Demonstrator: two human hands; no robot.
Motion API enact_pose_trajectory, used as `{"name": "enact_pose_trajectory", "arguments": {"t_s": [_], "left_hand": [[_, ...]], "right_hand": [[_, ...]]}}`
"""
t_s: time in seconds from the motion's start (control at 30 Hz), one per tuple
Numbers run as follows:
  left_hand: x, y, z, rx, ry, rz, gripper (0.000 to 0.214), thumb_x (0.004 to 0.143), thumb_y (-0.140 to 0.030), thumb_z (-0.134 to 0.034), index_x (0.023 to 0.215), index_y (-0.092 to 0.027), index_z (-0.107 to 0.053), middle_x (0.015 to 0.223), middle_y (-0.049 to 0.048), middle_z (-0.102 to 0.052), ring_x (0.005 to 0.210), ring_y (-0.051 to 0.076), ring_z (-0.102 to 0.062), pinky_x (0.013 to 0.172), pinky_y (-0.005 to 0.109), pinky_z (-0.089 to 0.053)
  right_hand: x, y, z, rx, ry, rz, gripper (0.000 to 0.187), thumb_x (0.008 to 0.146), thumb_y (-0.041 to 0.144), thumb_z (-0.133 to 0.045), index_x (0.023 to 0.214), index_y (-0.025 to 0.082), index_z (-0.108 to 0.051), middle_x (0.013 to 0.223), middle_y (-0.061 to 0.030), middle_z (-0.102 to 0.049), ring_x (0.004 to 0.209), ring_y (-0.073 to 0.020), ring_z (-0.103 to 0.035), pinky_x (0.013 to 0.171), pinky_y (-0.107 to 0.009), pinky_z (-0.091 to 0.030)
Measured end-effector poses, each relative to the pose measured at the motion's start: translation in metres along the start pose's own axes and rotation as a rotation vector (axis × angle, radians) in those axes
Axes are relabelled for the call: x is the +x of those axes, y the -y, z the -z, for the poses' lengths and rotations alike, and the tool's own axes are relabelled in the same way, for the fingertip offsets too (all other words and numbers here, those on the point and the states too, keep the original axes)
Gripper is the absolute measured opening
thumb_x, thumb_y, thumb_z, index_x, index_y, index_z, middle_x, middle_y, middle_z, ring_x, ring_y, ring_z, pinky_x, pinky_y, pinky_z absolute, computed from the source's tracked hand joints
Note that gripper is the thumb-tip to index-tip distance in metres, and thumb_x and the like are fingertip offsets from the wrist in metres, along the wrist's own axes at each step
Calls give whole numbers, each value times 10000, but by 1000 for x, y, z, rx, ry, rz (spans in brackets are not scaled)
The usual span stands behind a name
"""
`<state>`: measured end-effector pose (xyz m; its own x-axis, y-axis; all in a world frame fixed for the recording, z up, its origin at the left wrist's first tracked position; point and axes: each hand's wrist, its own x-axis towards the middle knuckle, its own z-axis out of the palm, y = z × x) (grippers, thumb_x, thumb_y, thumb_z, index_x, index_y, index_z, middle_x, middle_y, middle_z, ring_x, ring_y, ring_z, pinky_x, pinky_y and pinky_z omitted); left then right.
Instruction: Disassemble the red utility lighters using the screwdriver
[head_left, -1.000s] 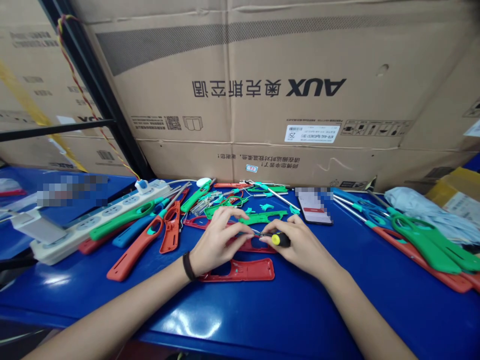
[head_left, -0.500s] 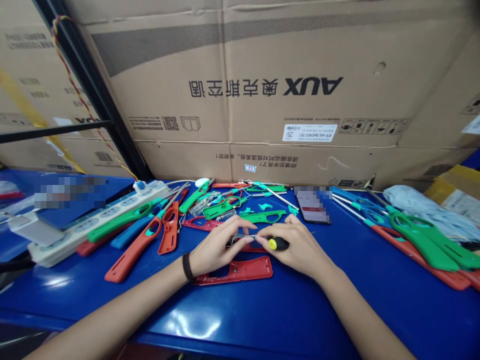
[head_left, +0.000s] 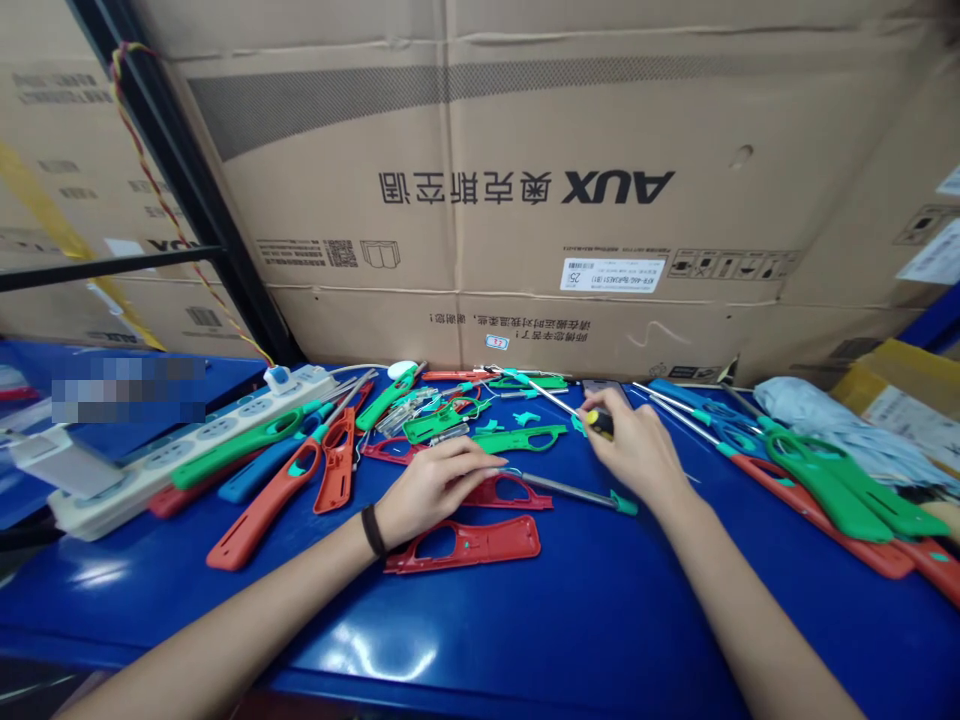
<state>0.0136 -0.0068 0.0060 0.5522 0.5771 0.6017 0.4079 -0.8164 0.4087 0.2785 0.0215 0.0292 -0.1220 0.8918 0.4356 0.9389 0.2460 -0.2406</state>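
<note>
While a yellow-and-black screwdriver is gripped by the right hand, a metal tube is pinched at one end by the left hand, beside red lighter shells laid on the glossy blue bench, backed by an upside-down AUX carton.

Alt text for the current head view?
A person's right hand holds a black-and-yellow tool over a blue table; their left hand is near a teal-tipped metal tube and red casing pieces. Green casing pieces lie beyond, before a cardboard box.
</note>
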Motion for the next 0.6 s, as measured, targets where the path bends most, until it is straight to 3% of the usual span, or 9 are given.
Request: {"name": "enact_pose_trajectory", "arguments": {"t_s": [0.17, 0.3, 0.47, 0.6], "left_hand": [[-3, 0, 0, -22, 15, 14, 272, 932, -181, -457, 1149, -224, -614, 921, 51, -582, 794, 119, -583, 704, 231, -489], [-5, 0, 0, -62, 71, 53, 290, 934, -165, -449, 1170, -236, -601, 966, 50, -562, 811, 108, -581, 725, 219, -482], [-5, 0, 2, -68, 92, 80, 283, 934, -171, -450, 1169, -227, -599, 975, 51, -562, 835, 113, -575, 742, 221, -477], [-5, -1, 3, -55, 90, 84, 269, 934, -178, -454, 1150, -218, -608, 971, 52, -563, 837, 118, -572, 749, 231, -476]], "right_hand": [[33, -49, -8, -85, 91, -138, 245, 752, 184, -575, 995, 172, -548, 690, -71, -672, 660, -262, -632, 573, -294, -383], [52, -64, -14, -32, 110, -168, 229, 724, 175, -588, 950, 154, -559, 685, -77, -675, 622, -245, -636, 528, -274, -384], [48, -36, -1, 89, 62, -109, 251, 839, 237, -478, 1086, 215, -513, 912, -69, -694, 765, -230, -652, 615, -283, -431], [17, 10, 11, 330, 209, 157, 242, 867, 450, -488, 993, 279, -604, 894, -22, -694, 791, -208, -644, 671, -299, -460]]}}
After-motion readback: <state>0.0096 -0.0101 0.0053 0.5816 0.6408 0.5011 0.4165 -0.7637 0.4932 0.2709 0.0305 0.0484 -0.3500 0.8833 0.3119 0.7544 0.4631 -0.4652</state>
